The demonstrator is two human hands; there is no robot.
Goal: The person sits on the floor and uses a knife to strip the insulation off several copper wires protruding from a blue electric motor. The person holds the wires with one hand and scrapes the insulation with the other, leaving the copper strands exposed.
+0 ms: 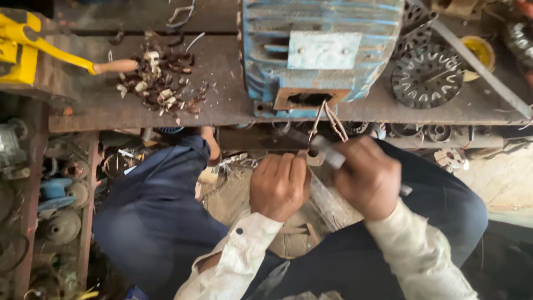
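A worn blue electric motor sits on a dark workbench, with several bare wires hanging out of its open terminal box. My left hand is closed just below those wires, holding a small flat metal piece. My right hand is closed on a grey metal tool whose tip reaches the wire ends. Both hands are blurred. My dark trousers and pale sleeves fill the lower part of the view.
A yellow tool with a wooden handle lies at the bench's left end beside a heap of wire scraps. A slotted round lamination disc and a yellow-lined bowl sit right. Motor parts crowd the floor left.
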